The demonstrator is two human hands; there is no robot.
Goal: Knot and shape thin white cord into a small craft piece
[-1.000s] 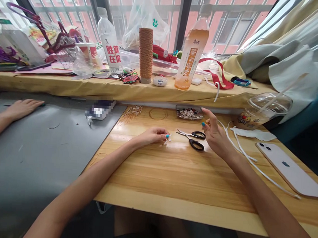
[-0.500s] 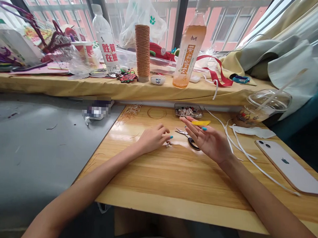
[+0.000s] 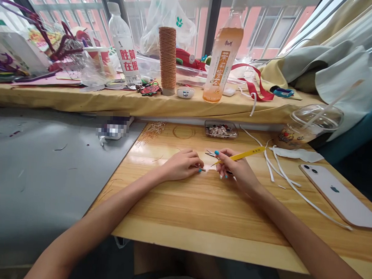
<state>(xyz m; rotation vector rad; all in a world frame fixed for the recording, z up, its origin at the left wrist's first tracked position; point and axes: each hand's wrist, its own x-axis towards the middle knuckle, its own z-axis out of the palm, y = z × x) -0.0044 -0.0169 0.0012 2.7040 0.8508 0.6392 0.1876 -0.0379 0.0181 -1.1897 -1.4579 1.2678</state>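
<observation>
My right hand is closed around a pair of yellow tweezers, held like a pen. Their fine tips point down and left, toward my other hand. My left hand rests on the wooden table, thumb and fingers pinched on a small brownish piece. Most of that piece is hidden by the fingers, so its kind is unclear. Partly behind the right hand lie scissors, blades showing to the left. Beyond the hands stands a clear tray of small light and dark pieces.
Thin brown cord lies in a tangle at the table's back left. White cords and a phone lie to the right, near a lidded plastic cup. Bottles and a spool of brown cord stand on the sill.
My right hand has turned over from palm up, bringing the tweezers into a pen grip with tips near the left hand. My left fingers have closed on the small piece.
</observation>
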